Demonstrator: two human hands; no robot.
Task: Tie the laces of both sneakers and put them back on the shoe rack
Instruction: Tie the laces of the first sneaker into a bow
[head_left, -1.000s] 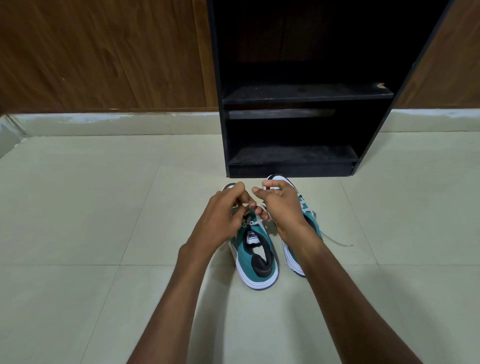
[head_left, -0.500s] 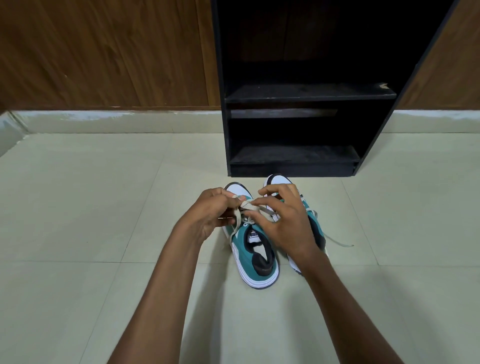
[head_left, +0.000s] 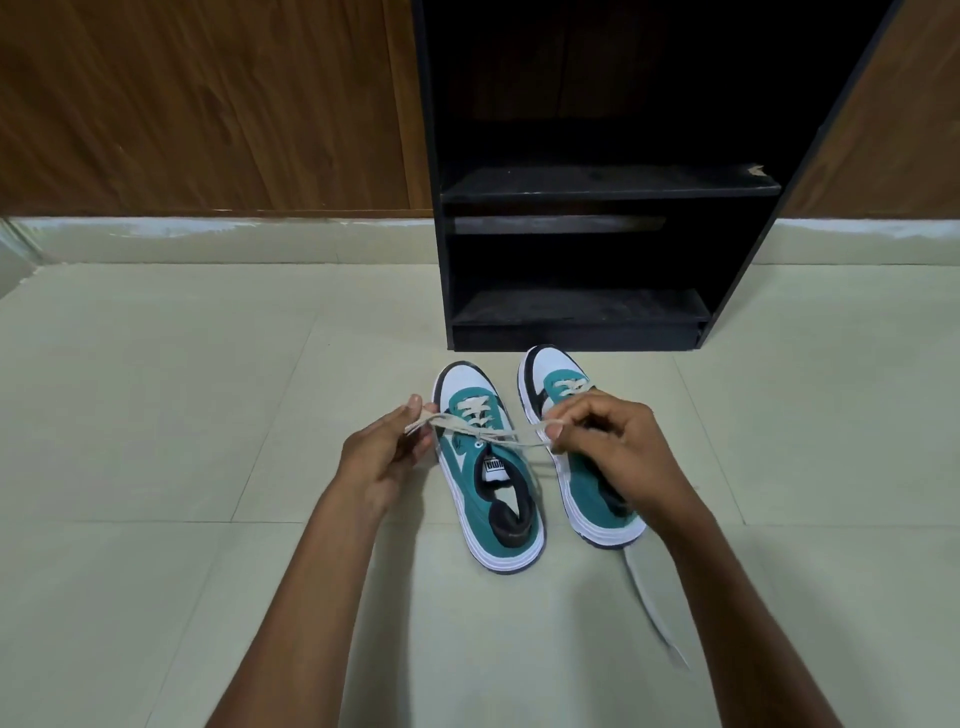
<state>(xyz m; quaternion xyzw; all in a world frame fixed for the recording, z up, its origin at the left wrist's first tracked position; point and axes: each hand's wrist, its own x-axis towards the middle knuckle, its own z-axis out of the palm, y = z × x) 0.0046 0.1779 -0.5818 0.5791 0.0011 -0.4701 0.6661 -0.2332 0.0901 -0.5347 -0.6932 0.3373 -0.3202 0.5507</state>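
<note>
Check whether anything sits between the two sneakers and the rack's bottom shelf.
Nothing visible does. The left sneaker and right sneaker stand on bare floor just in front of the rack, toes toward it. The bottom shelf looks empty. Both hands hold the left sneaker's lace ends.

1. Two teal, white and black sneakers sit side by side on the pale tiled floor, toes pointing at the black wooden shoe rack.
2. The left sneaker has its cream laces pulled out to both sides.
3. The left hand pinches one lace end between thumb and fingers.
4. The right hand pinches the other lace end and covers part of the right sneaker.
5. A loose cream lace from the right sneaker lies on the floor.
6. A brown wooden wall stands behind the rack.
</note>
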